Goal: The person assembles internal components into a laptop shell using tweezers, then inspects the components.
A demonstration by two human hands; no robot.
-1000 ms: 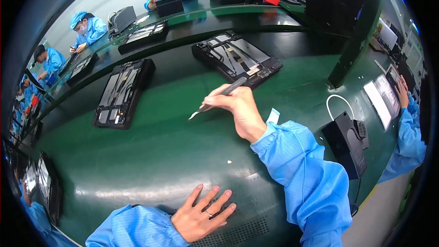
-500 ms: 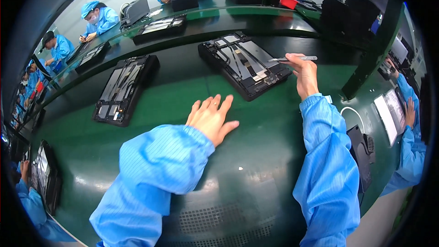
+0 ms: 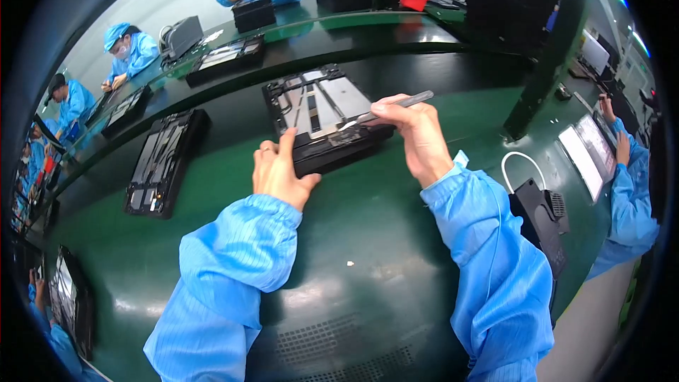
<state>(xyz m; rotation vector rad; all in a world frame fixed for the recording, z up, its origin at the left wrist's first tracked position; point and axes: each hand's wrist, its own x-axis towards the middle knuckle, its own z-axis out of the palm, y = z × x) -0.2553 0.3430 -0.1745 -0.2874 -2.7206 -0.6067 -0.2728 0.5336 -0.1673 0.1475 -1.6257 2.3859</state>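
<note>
An opened flat device (image 3: 346, 99), tablet-like with silver panels and dark ribbon cables, lies in a thick black tray (image 3: 339, 155) in front of me. My right hand (image 3: 421, 134) is closed round metal tweezers (image 3: 417, 99). Their tip points down at the device's near edge, by a pale strip; contact there cannot be made out. At the tray's near left corner is my left hand (image 3: 277, 172), fingers apart and holding nothing. Its index finger reaches onto the device's edge.
Another opened device (image 3: 163, 163) in a black tray lies to the left. A green post (image 3: 548, 64) rises at the right, near a black object (image 3: 537, 219) with a white cable. A small white scrap (image 3: 350, 264) lies on the green table (image 3: 382, 226). Co-workers sit around.
My left hand has moved from the bare table up to the tray's corner. The tray is turned, and the tweezers have come down left to the device's near edge.
</note>
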